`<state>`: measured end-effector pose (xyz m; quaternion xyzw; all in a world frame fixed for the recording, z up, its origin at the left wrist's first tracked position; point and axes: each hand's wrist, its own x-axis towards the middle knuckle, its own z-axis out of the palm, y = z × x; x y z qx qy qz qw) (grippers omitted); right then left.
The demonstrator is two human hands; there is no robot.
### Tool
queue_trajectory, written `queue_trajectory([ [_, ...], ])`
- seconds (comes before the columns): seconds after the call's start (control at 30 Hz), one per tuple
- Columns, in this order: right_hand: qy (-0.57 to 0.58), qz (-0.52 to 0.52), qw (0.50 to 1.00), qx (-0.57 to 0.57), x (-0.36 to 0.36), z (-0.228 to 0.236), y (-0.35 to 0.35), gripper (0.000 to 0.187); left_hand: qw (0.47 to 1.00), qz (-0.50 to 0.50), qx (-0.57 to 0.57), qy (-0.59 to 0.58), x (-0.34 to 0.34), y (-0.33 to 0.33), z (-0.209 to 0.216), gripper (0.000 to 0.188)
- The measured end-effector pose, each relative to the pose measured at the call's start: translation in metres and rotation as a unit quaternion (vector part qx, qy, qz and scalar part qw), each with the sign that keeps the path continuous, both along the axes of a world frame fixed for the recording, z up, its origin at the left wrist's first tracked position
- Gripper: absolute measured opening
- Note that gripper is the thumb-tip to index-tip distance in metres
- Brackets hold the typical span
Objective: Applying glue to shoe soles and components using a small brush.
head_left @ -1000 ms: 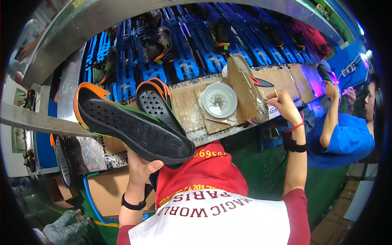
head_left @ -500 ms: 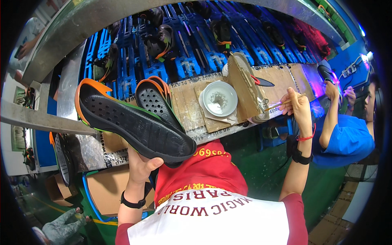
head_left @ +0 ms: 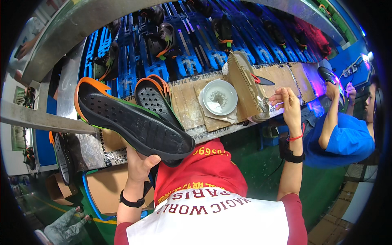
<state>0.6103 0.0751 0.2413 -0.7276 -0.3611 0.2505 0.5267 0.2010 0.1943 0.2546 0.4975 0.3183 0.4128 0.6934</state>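
My left hand (head_left: 140,163) is closed around the toe end of a black shoe sole (head_left: 141,124) with an orange heel edge, a green line and small holes in its heel. Behind that sole, more soles (head_left: 155,100) of the same kind lie on the bench, partly covered. My right hand (head_left: 288,104) is raised beyond the bench's front edge at the right, fingers apart, and no tool shows in it. Close to its fingertips are an upright cardboard piece (head_left: 241,87) and a light-coloured holder (head_left: 261,116). A white bowl (head_left: 205,92) with whitish liquid stands left of the cardboard.
Blue racks (head_left: 188,63) carrying dark shoes run behind the cardboard-covered bench (head_left: 183,96). A dark blade with a red handle (head_left: 265,81) lies behind the cardboard piece. A metal bar (head_left: 49,122) crosses at left. A co-worker in blue (head_left: 347,139) holds a shoe at right.
The thin stick that was in my right hand no longer shows there. That hand has shifted slightly left and its fingers have spread. The sole in my left hand has barely moved.
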Motion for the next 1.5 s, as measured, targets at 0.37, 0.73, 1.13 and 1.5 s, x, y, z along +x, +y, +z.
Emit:
queue_trajectory([
  [0.37, -0.208, -0.07, 0.974, -0.06, 0.003, -0.013, 0.008, 0.02, 1.0, -0.005, -0.002, 0.008, -0.002, 0.002, -0.001, 0.093],
  [0.73, -0.163, -0.071, 0.979, -0.103, 0.01, -0.008, 0.008, 0.031, 1.0, -0.006, -0.003, 0.006, -0.002, 0.002, -0.001, 0.09],
  [1.13, -0.359, -0.114, 0.916, -0.137, 0.011, -0.007, 0.005, 0.042, 1.0, 0.008, -0.006, 0.001, 0.0, 0.0, -0.001, 0.09],
  [1.5, -0.247, -0.084, 0.963, -0.065, 0.016, -0.001, -0.004, 0.025, 1.0, 0.012, -0.004, 0.015, 0.0, -0.001, -0.003, 0.091],
])
